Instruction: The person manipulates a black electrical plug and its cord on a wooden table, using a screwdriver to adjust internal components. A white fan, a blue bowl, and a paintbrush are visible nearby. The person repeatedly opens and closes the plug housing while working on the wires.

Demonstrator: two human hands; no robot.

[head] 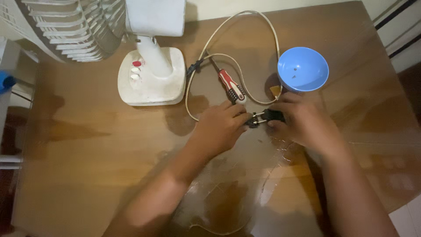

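Together, the left hand (221, 125) and the right hand (302, 120) pinch a black plug (264, 117) at mid-frame, low over the tabletop (87, 145), fingers closed on either end. Just above lies a screwdriver (231, 85) (red handle), inside the loop of the cord (219, 33), with a blue bowl (303, 69) at upper right and a white fan (151, 77) at upper left.

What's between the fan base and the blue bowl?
In the head view, between the fan base and the blue bowl lie the looped white cord and a red-handled screwdriver on the wooden table.
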